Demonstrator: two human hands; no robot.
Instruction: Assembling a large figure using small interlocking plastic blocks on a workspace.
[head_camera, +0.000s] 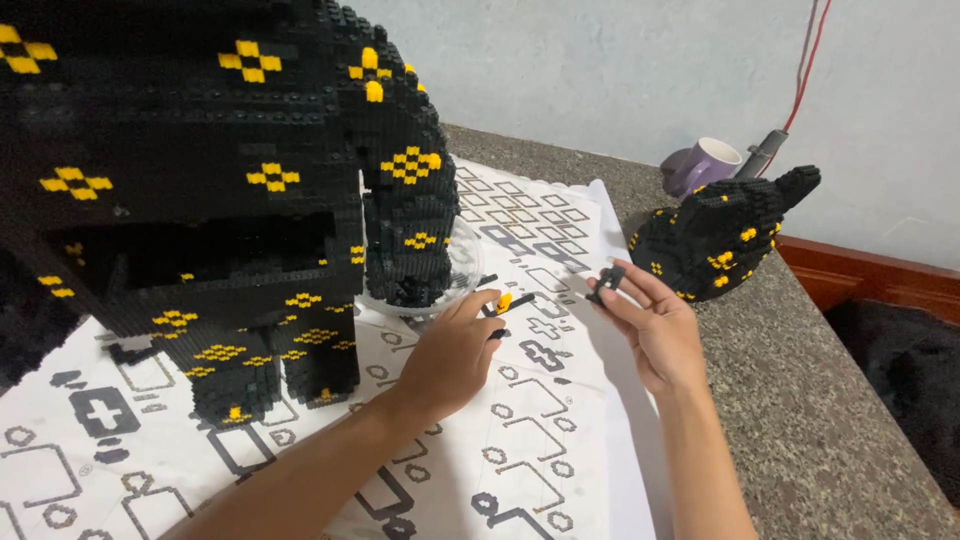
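The left hand (455, 350) pinched a small yellow-and-black plastic brick (505, 302); the right hand (655, 320) gripped a small black brick piece (607, 281). Aligning studs squarely seemed wise.

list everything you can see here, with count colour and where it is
large brick model: one, black with yellow diamond marks, left half of the sheet
smaller brick piece: one, black with yellow dots, on the stone counter at right
printed sheet: one, white with black outline shapes, spread over the counter
clear dish: one, transparent, under the large model's front section
loose bricks: a few, black and one yellow, on the sheet by the left hand
mug: one, purple, far back by the wall
cables: red and white, count unclear, hanging down the wall at upper right
counter: one, speckled grey stone
left hand: one, fingers on the loose bricks
right hand: one, fingers pinching a small black brick
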